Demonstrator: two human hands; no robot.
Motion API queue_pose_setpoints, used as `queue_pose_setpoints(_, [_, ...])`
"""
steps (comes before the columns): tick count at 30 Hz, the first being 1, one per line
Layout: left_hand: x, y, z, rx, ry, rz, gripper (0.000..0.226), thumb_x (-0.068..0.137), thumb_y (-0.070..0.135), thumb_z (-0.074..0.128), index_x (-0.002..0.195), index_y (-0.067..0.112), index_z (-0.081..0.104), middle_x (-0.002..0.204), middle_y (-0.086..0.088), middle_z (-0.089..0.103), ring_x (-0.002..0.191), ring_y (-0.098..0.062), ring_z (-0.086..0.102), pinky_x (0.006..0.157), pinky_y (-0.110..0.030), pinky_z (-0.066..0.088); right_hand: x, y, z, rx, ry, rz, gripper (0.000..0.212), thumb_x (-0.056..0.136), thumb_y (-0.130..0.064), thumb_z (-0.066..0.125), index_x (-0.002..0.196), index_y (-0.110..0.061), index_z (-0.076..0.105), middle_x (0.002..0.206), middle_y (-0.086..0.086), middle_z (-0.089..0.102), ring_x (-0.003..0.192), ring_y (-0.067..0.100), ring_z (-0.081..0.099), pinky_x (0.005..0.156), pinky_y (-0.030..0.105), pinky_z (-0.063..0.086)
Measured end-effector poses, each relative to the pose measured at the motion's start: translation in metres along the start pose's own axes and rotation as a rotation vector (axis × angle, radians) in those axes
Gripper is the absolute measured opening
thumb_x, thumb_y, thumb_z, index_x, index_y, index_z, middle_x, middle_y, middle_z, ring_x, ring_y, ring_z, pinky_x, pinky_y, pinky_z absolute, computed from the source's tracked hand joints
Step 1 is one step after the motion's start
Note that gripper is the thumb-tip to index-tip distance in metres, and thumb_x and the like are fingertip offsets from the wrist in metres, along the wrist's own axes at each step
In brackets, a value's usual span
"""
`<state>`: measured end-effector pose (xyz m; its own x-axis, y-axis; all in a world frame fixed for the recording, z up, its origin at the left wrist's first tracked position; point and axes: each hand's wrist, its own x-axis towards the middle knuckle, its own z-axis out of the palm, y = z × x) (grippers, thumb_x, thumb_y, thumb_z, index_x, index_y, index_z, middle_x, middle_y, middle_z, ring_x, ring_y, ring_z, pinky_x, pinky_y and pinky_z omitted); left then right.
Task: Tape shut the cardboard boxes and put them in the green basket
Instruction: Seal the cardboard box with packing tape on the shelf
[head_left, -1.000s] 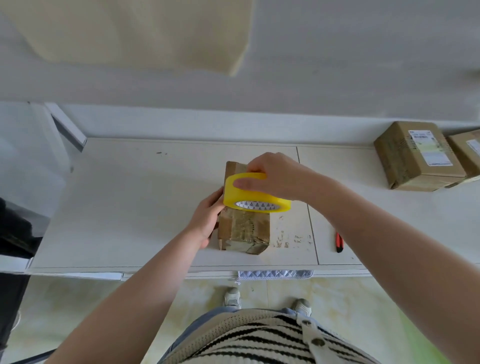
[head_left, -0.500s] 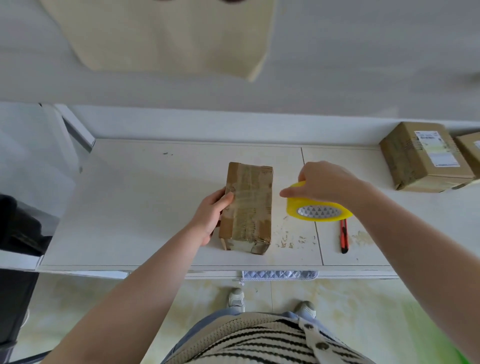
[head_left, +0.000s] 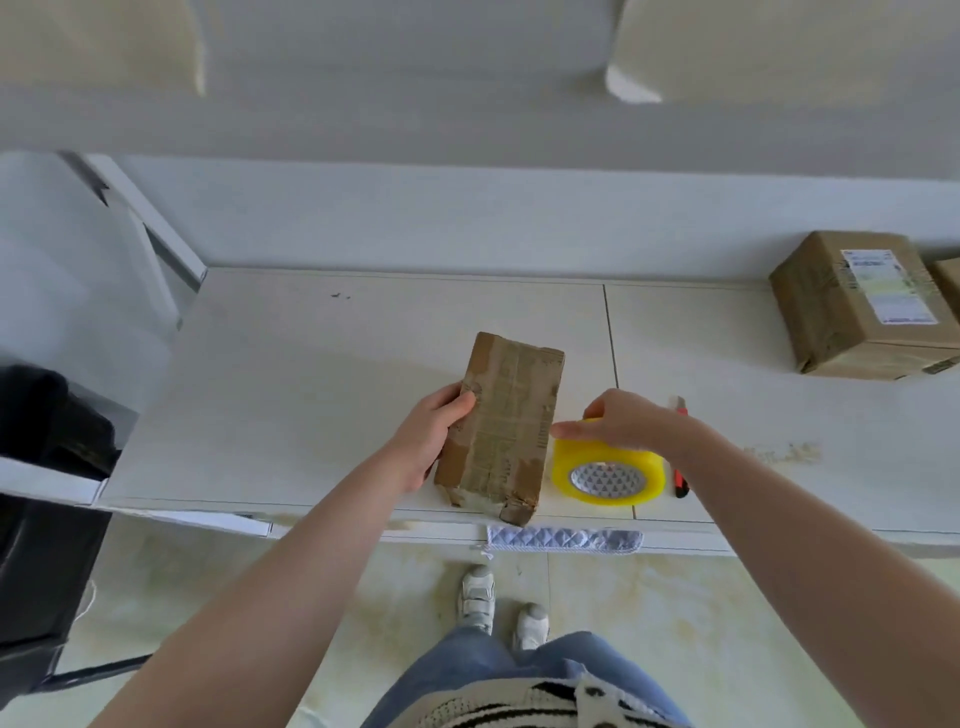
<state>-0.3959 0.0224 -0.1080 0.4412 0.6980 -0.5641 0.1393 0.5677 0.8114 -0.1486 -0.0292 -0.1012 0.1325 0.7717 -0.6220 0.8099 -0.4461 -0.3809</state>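
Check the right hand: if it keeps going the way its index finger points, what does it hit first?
The right hand grips the yellow tape roll, with its index finger aimed leftward at the taped cardboard box. Going straight on, it would likely meet that box's right side first; the fingertip looks almost there, though depth is unclear.

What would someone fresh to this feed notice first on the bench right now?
Probably the bright yellow roll of packing tape near the front edge of the white table, with the right hand gripping it from above. Just left of it, the left hand holds the side of a worn, tape-covered brown cardboard box. A larger labelled cardboard box sits at the far right.
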Motion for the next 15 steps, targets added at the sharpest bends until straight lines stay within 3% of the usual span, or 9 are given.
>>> queue_pose_setpoints(2, [-0.007, -0.001, 0.017, 0.152, 0.115, 0.053, 0.033, 0.105, 0.028, 0.041, 0.136, 0.021, 0.051, 0.132, -0.008, 0.063, 0.112, -0.020, 0.064, 0.091, -0.036, 0.052, -0.002, 0.005, 0.004, 0.045, -0.008, -0.016, 0.084, 0.047, -0.094, 0.047, 0.067, -0.013, 0.063, 0.059, -0.002, 0.060, 0.060, 0.015, 0.059, 0.058, 0.027, 0.042])
queue_pose_setpoints(6, [-0.011, -0.009, 0.058, 1.029, 0.539, 0.282, 0.057, 0.105, 0.034, 0.034, 0.155, 0.018, 0.013, 0.152, -0.014, 0.032, 0.127, -0.033, 0.049, 0.094, -0.042, 0.045, -0.003, 0.011, 0.008, 0.087, -0.013, -0.021, 0.080, 0.057, -0.088, 0.051, 0.074, -0.011, 0.066, 0.067, 0.002, 0.064, 0.063, 0.017, 0.061, 0.059, 0.027, 0.044])
queue_pose_setpoints(9, [-0.010, -0.014, 0.080, 1.364, 0.539, 0.279, 0.081, 0.094, 0.066, 0.011, 0.156, 0.017, -0.005, 0.163, -0.017, -0.002, 0.149, -0.035, 0.011, 0.117, -0.057, 0.018, -0.002, 0.010, 0.010, 0.084, 0.005, -0.014, 0.084, 0.055, -0.091, 0.049, 0.073, -0.010, 0.063, 0.066, 0.002, 0.063, 0.061, 0.016, 0.059, 0.055, 0.027, 0.043])
queue_pose_setpoints(12, [-0.006, -0.015, 0.081, 1.493, 0.488, 0.163, 0.110, 0.071, 0.088, -0.004, 0.154, 0.017, -0.017, 0.161, -0.016, -0.018, 0.151, -0.033, -0.002, 0.115, -0.062, 0.003, -0.001, 0.012, 0.019, 0.087, 0.035, 0.016, 0.075, 0.070, -0.082, 0.054, 0.079, -0.009, 0.064, 0.066, 0.001, 0.060, 0.060, 0.014, 0.055, 0.051, 0.026, 0.038])
queue_pose_setpoints(15, [-0.001, -0.011, 0.079, 1.479, 0.424, 0.057, 0.124, 0.055, 0.100, 0.000, 0.149, 0.024, -0.028, 0.158, -0.010, -0.031, 0.150, -0.033, -0.007, 0.113, -0.066, 0.004, 0.001, 0.014, 0.026, 0.078, 0.102, 0.036, 0.065, 0.080, -0.072, 0.054, 0.095, -0.010, 0.069, 0.070, -0.002, 0.058, 0.065, 0.012, 0.055, 0.052, 0.026, 0.038])
